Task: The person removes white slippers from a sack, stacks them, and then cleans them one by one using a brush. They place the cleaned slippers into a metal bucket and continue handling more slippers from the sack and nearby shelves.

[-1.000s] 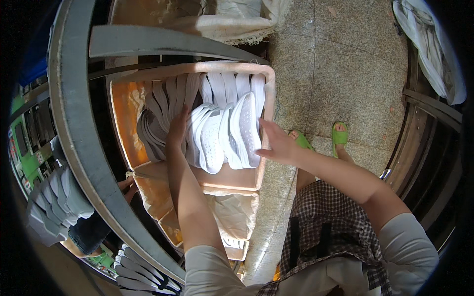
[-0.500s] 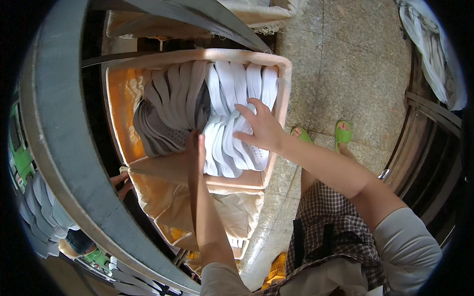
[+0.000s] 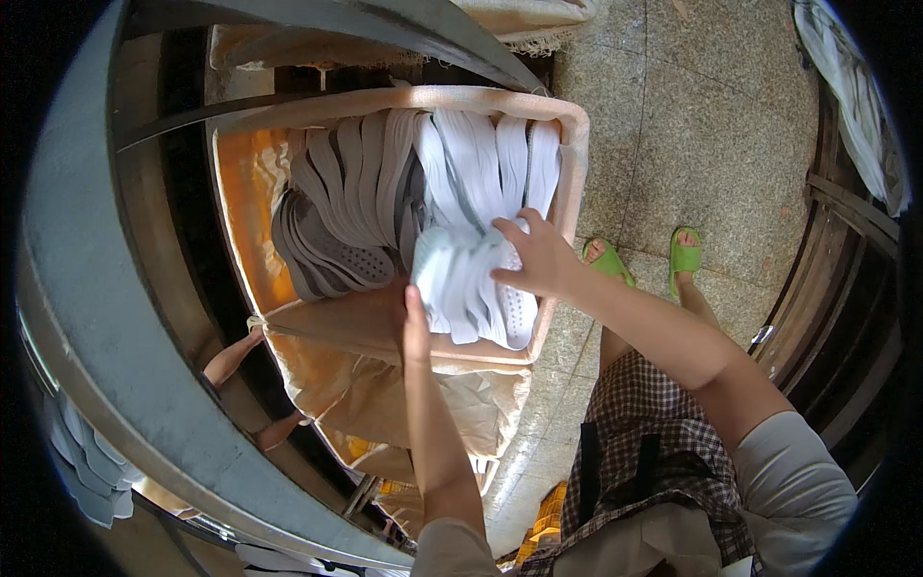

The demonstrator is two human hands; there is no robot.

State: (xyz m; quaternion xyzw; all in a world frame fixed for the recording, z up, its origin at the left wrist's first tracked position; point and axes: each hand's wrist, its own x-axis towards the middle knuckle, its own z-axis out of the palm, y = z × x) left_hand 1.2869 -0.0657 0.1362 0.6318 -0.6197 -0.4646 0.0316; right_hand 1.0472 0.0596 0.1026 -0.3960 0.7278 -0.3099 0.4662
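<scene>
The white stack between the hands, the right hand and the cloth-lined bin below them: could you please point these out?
White stack (image 3: 463, 290): head view, its blurred middle.
Right hand (image 3: 544, 260): head view, back of the hand.
Cloth-lined bin (image 3: 433, 95): head view, its far rim.

Bin (image 3: 574, 173) open above; insoles (image 3: 471, 159) crowd inside, rail (image 3: 96, 317) bars left

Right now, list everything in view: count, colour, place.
Lined bins: at least three, cream, centre, below, top.
Sole-shaped pieces: many, white to grey, centre bin, lower left.
Rails: several, grey, left and top.
Floor: one, grey, right.
Sheeting: one, white, far right.
Crate: one, orange, bottom edge.
Another person's forearms: two, bare, left.
Slippers: two, green, floor.
Apron: one, brown-white checked, bottom.
Left hand: one, bare, beside white stack.
Right hand: one, bare, at its right.
</scene>
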